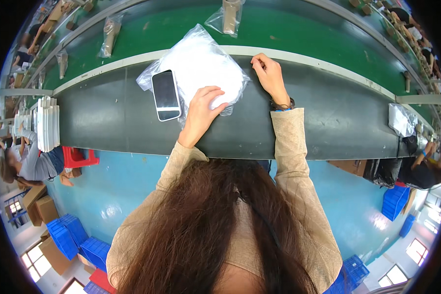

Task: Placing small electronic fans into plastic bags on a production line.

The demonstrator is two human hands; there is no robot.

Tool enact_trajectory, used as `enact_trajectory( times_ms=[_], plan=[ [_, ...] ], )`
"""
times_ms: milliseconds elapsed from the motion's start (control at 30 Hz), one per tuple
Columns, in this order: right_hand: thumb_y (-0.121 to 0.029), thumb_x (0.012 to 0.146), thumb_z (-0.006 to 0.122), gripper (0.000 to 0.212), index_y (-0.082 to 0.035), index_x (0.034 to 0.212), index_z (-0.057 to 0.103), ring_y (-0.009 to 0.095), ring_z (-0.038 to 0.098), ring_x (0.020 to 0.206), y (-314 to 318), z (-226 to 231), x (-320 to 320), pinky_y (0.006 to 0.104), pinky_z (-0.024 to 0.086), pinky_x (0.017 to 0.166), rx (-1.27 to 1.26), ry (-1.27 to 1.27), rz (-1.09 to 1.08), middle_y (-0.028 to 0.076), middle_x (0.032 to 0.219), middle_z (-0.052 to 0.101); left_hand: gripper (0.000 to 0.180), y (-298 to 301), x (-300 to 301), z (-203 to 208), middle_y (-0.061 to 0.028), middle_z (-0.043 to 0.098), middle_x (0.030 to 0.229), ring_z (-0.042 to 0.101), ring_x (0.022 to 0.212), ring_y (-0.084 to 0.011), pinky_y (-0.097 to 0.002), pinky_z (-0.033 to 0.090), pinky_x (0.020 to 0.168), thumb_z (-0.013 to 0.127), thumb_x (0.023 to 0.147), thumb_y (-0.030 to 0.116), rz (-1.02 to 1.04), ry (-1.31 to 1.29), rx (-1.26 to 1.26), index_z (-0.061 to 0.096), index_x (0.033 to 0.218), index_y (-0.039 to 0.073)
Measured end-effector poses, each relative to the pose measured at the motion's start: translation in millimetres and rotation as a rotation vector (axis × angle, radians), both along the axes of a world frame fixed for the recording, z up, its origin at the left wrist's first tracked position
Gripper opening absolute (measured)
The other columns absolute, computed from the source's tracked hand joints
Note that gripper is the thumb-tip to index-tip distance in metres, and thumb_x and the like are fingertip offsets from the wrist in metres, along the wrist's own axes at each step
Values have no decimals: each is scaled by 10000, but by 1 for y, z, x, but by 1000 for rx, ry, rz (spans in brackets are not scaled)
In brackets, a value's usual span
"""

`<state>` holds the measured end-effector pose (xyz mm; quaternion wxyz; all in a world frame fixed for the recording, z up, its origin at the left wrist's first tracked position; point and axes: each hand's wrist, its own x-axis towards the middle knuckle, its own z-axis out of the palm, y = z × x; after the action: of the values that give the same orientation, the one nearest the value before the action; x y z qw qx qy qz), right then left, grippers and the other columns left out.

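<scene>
Your brown hair (220, 220) hangs nearest. On the worktop (103, 108), the white plastic bundle (196, 63) lies under and ahead of your slack left hand (203, 110) — the nearer; your right hand (269, 73) curls closed, seemingly empty, to the bundle's right.

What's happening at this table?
A person's left hand rests on a pile of clear and white plastic. Their right hand sits loosely curled by the table's far edge, with nothing seen in it. A phone lies at the plastic's left side, and neither hand is touching it. Beyond is a green belt with bagged things on it.
</scene>
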<state>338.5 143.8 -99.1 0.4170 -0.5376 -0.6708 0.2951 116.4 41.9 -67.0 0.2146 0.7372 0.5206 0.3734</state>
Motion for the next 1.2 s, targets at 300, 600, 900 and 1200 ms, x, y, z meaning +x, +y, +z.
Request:
enact_trajectory(
  times_ms=[300,600,900,1200],
  plan=[
    [-150,901,570,165,0,933,631,131,527,598,0,1,0,277,436,584,16,-11,-8,76,690,601,134,2,-6,-6,-107,679,1022,648,935,-286,-346,505,820,695,813,69,-9,56,-80,687,928,2],
    [-151,899,571,169,0,940,635,148,540,593,0,1,-1,283,440,581,30,-14,-26,91,689,606,137,4,-4,8,-133,719,911,697,880,-253,-301,509,803,675,829,84,75,-138,-234,699,927,-9],
    [-162,903,570,175,-2,932,634,167,553,586,0,0,-1,298,447,581,67,-21,-25,102,685,610,192,2,5,4,-151,700,824,701,797,-300,-344,527,679,694,818,63,154,-96,-175,557,949,37],
    [-155,901,574,168,-2,931,635,167,560,589,-5,-5,-2,295,447,577,33,-14,-25,100,687,612,208,2,0,-8,-134,690,835,708,823,-280,-329,521,679,682,831,26,52,-126,-150,519,960,27]
  ],
)
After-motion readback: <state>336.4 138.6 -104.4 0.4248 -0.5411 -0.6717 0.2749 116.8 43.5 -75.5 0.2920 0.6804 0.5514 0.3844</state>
